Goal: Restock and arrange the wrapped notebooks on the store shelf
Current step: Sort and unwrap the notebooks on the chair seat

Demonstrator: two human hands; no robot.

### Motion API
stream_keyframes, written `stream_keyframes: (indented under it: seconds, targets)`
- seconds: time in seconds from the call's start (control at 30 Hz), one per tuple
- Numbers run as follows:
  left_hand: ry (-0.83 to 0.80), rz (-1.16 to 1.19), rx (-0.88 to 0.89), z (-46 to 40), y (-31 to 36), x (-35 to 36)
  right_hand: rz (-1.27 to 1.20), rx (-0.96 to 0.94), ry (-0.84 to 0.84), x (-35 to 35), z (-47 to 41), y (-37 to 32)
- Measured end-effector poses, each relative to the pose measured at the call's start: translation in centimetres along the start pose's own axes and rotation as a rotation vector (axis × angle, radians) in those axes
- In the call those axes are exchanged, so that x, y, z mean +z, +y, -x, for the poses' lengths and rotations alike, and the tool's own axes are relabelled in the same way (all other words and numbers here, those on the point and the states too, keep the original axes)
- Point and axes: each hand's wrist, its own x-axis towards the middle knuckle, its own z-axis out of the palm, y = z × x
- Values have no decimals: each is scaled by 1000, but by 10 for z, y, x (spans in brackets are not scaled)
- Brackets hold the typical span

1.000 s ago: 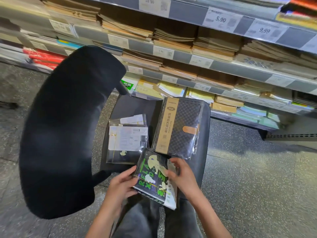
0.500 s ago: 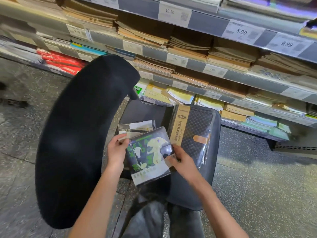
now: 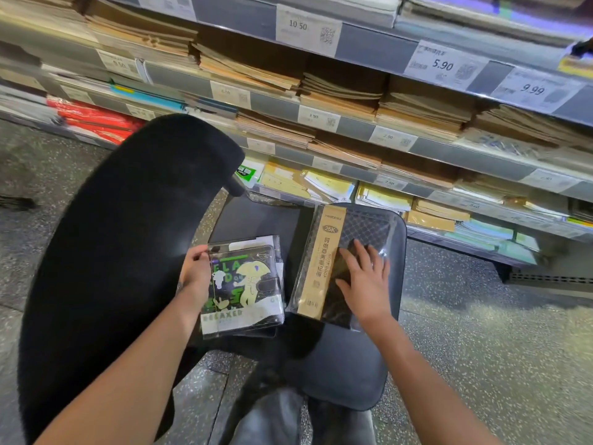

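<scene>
Head view, sole camera: two wrapped notebooks lying side by side on a dark chair seat (image 3: 340, 364) just in front of the shelf (image 3: 385, 136). Green notebook (image 3: 244, 284), left lot, on top of what looks like more clear-wrapped stock; left hand (image 3: 195, 271) grips its left edge, thumb over the top face, the other fingers hidden beneath. Checked notebook (image 3: 349, 261) with tan band, right lot, larger, glossy wrap; right hand (image 3: 362, 284) rests flat on its cover, fingers straight and spread, nothing clasped. Long axis of both items runs away from the person toward the shelf, the checked one leaning slightly right at its far end. Each hand is nearest its own notebook, so no crossing over is called for. Shelf rows lie beyond and above the seat; likely next move is a forward lift, short edge leading. Chair back (image 3: 106, 252), black, curves up at left, beside the left forearm
</scene>
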Motion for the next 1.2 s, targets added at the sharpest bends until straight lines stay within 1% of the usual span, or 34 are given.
stream_keyframes:
  seconds: [0.07,0.1,0.13,0.17,0.2,0.23,0.27,0.3,0.37,0.4,0.43,0.5,0.53,0.6,0.7,0.93,1.0,1.2]
  targets:
    - [-99,-13,12,-4,5,4,-9,28,23,1,1,8]
    - [-142,-82,42,-3,7,6,-50,64,45,2,2,12]
    - [-168,-234,111,0,9,10,-106,121,64,2,2,14]
    - [-180,-419,215,7,11,14,-172,188,77,3,3,16]
    - [-189,-554,344,15,12,21,-257,250,86,3,4,18]
    - [-221,-594,463,27,13,29,-372,295,89,3,4,19]
    - [-283,-557,542,41,16,39,-509,319,87,4,5,20]
    - [-380,-488,576,55,18,50,-638,324,74,4,6,22]
    - [-591,-372,540,82,21,71,-770,292,38,2,8,26]
    - [-659,-326,475,94,22,80,-780,270,24,1,9,28]
    - [-691,-274,380,103,23,88,-779,255,8,0,9,31]
    - [-687,-178,159,116,21,95,-781,250,-39,-4,8,36]
    - [-684,-160,77,121,19,96,-798,253,-62,-5,8,38]
    - [-715,-185,1,127,16,95,-851,235,-89,-8,6,42]
    - [-732,-184,-11,127,14,99,-868,170,-124,-6,3,49]
    - [-665,-194,-8,124,3,114,-938,101,-157,-2,-3,64]
    - [-670,-193,-11,126,3,118,-957,103,-159,-1,-1,68]
    - [-702,-183,-6,149,1,136,-1016,200,-171,-14,10,94]
